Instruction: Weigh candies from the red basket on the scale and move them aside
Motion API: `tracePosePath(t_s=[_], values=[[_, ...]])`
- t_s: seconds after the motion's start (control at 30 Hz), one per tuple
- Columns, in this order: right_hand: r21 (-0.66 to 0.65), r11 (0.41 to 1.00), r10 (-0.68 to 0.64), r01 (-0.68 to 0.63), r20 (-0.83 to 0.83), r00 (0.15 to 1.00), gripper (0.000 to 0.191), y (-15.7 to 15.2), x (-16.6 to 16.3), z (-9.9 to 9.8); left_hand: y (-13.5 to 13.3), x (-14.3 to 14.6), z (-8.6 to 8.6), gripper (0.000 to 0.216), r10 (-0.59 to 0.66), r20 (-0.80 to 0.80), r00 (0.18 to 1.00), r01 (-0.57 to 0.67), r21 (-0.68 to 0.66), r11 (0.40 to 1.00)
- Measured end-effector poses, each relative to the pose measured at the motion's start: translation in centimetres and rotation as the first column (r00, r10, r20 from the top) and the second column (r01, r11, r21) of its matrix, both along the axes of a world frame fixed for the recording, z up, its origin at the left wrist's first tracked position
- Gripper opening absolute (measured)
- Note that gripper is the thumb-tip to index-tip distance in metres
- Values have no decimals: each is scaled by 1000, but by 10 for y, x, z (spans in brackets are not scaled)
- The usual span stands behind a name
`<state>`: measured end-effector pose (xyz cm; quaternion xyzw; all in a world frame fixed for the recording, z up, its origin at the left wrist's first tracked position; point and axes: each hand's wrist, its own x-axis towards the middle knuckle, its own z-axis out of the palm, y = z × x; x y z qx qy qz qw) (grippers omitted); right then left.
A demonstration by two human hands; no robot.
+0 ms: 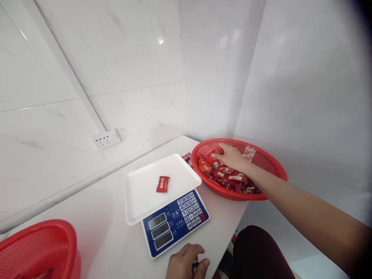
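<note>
My right hand (232, 157) reaches into a red plastic basket (277, 170) at the right. Its fingers close on a red, see-through plastic piece (213, 150) whose kind I cannot make out. Beneath it lie many small red wrapped candies (223, 172). My left hand (186, 263) rests near the front of the scale, fingers curled around a small dark and yellow object (195, 265), mostly hidden. A digital scale (177, 223) stands between the hands. On its white tray (142, 193) lies one red wrapped candy (162, 184).
Another red basket (62, 232) stands at the lower left, partly out of view. Some red packets (187, 157) lie behind the scale's tray. The white table (113, 240) meets the wall, which carries a socket (107, 138). A dark-clothed knee (258, 252) is below the table edge.
</note>
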<state>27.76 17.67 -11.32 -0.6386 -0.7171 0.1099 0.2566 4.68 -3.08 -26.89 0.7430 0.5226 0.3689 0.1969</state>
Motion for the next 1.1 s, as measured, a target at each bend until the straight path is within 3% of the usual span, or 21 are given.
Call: tracePosePath(t_s=[0.07,0.17,0.23,0.3,0.37,0.47,0.57,0.63,0.67,0.77,0.83,1.0,1.1], values=[[-10,995,97,-103,-257,962,19,-9,-25,5,0,-1,2,31,-26,-24,999,25,-18,1000],[-89,941,218,-326,-577,787,26,-21,-66,4,-1,-2,6,25,-36,-48,998,34,-51,998],[-134,893,205,-429,-727,655,39,-25,-90,-1,-1,-2,10,24,-28,-52,998,25,-61,998],[-164,871,182,-463,-768,614,53,-28,-104,-5,-1,-3,14,22,-16,-51,999,13,-57,998],[-143,887,236,-439,-676,698,59,-30,-107,-9,-2,-4,17,20,-10,-49,999,7,-53,999],[-16,934,328,-357,-358,874,53,-29,-88,-12,-5,-4,21,19,-8,-53,999,5,-51,999],[28,960,279,-278,-37,960,43,-21,-49,-21,-7,-3,23,18,-19,-66,998,16,-36,999],[-66,967,253,-246,139,957,45,-13,-19,-31,-8,-2,23,17,-44,-88,995,41,-29,999],[-177,954,278,-243,210,937,48,-10,-6,-36,-8,-2,22,17,-59,-100,993,57,-25,998],[-426,870,383,-249,265,885,48,-5,24,-49,-7,-2,18,17,-92,-120,988,92,-1,996],[-464,853,394,-238,276,877,40,-4,31,-52,-5,-2,15,18,-92,-124,988,96,24,995],[-445,876,347,-184,318,883,30,2,29,-50,-2,-3,8,24,-86,-128,988,95,74,993],[-481,852,384,-208,301,873,18,5,29,-48,-1,-3,7,30,-83,-127,988,95,94,991]])
